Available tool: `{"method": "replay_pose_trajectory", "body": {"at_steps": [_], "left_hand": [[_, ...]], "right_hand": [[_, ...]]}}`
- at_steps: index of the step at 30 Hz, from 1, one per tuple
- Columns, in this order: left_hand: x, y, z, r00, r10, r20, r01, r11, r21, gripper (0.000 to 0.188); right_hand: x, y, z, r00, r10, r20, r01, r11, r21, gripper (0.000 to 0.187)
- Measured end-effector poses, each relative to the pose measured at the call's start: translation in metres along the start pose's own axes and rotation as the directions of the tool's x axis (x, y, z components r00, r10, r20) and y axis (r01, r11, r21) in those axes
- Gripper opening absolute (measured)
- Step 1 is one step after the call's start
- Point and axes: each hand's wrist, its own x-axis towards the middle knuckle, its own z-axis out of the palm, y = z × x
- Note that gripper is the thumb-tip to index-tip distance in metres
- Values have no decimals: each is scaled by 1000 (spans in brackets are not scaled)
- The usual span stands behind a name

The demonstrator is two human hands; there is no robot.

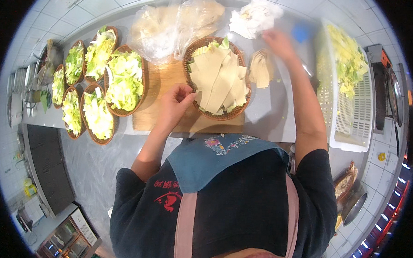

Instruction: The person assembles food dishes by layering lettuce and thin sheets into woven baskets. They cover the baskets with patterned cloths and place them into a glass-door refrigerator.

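A round wicker basket (249, 90) stands before me, with pale tofu-skin sheets (219, 79) laid over chopped leafy greens. My left hand (178, 100) is at the basket's left rim, thumb and fingers closed together against the edge of the sheets; what they pinch is not clear. Further off and to the right, my right hand (278, 43) is beside a crumpled white bundle (255, 18), its fingers smeared by motion. A small stack of folded tofu-skin strips (260, 69) lies between the basket and my right forearm.
Several wicker baskets of chopped greens (125, 78) stand at the left. A wooden cutting board (162, 82) lies partly under the basket. Behind it is a clear plastic bag (166, 30) of pale sheets. At the right stands a white plastic crate (349, 134) with greens; a blurred blue thing (301, 33) is near it.
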Motion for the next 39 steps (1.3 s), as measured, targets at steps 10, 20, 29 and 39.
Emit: {"method": "replay_pose_trajectory", "body": {"at_steps": [10, 20, 29, 39], "left_hand": [[13, -22, -6, 992, 35, -121, -26, 997, 71, 30], [11, -3, 8, 993, -99, 69, 98, 995, 19, 40], [36, -9, 2, 1000, -23, 11, 21, 986, 165, 36], [36, -15, 4, 999, -37, 24, 35, 996, 83, 36]], "right_hand": [[-30, 71, 18, 974, 182, 132, -191, 979, 65, 33], [-2, 37, 18, 980, 191, 47, -191, 982, -3, 31], [49, 36, 31, 940, -65, -334, 17, 989, -145, 41], [82, 63, 24, 967, 33, -254, -53, 996, -74, 35]]}}
